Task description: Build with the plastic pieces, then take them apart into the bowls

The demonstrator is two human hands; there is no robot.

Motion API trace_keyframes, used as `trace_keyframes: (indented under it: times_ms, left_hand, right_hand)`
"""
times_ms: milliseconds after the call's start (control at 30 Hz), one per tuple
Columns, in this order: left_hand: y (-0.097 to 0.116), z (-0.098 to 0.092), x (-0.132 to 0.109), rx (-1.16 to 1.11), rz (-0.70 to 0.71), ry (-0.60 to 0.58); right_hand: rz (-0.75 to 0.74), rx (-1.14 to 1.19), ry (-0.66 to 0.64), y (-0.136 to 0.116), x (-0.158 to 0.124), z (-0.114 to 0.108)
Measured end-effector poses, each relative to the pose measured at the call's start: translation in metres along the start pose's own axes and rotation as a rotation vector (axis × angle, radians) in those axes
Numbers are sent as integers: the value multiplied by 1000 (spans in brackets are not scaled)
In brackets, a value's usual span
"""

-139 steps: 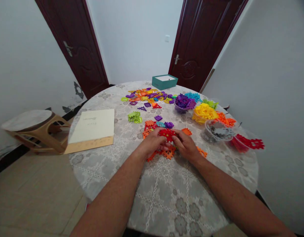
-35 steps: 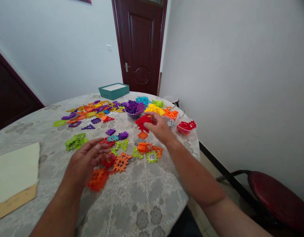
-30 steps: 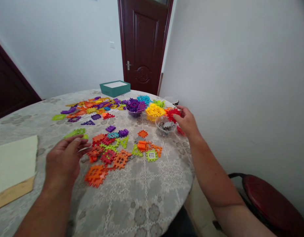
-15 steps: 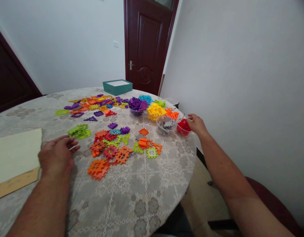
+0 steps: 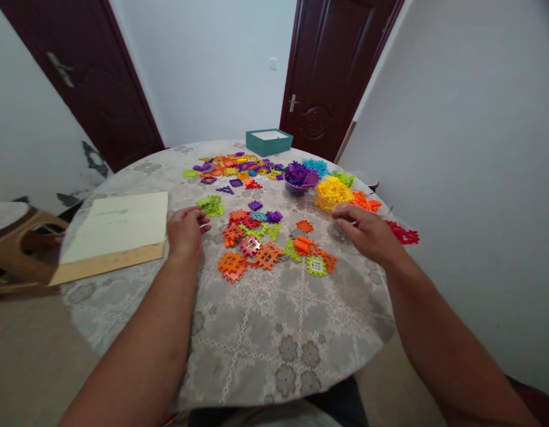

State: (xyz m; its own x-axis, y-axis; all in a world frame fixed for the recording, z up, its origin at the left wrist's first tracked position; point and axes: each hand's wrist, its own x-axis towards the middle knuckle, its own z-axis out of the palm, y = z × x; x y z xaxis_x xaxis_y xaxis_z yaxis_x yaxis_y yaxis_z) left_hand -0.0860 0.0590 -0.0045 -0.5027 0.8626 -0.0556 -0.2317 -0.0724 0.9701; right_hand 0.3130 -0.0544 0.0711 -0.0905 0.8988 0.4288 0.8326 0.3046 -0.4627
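My left hand (image 5: 184, 232) rests on the patterned tablecloth with its fingers loosely bent and apart, holding nothing I can see. Its fingertips are beside a small pile of lime green plastic building pieces (image 5: 210, 205). Over the right side of the table is my right hand (image 5: 363, 230), fingers slightly bent and apart, with no piece visible in them. It covers most of the clear bowl of grey pieces. Just beyond it stands a bowl of yellow pieces (image 5: 334, 191), and red pieces (image 5: 403, 232) show past the wrist. Orange, red and green notched pieces (image 5: 267, 255) lie between my hands.
A bowl of purple pieces (image 5: 301, 176) stands farther back, beside blue pieces (image 5: 316, 166). Mixed pieces (image 5: 229, 171) spread across the far side before a teal box (image 5: 269, 142). A pale sheet on a board (image 5: 109, 255) lies at left, near a wooden stool (image 5: 31, 243).
My right hand has come away from the bowl of red pieces, moving left to the grey bowl. The view has turned left. My left hand stays by the green pile.
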Motion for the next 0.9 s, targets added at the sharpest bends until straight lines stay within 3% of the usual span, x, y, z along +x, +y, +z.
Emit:
trace_keyframes:
  times_ms: [100,200,333,433,533,633,733,900]
  left_hand:
    - [-8,-2,4,-1,14,3]
    - [-13,-1,5,10,16,4]
    - [-12,2,-2,93,24,-75]
    - [-8,2,-9,334,85,-195]
    - [-6,0,-15,689,248,-324]
    - [-11,-2,-17,929,365,-451]
    - [-18,-3,-17,957,438,-533]
    - [-18,-1,-19,975,511,-569]
  right_hand:
    - [-138,106,-259,-39,13,39]
    - [-216,122,-408,-67,23,83]
    - [-293,-13,-396,-91,25,137]
    - [-271,-145,-345,-101,18,164]
    - [-258,-203,-307,-103,10,178]
    - [-260,-120,-252,-94,6,182]
    - [-252,63,-153,-83,8,180]
    - [-184,257,90,-68,18,173]
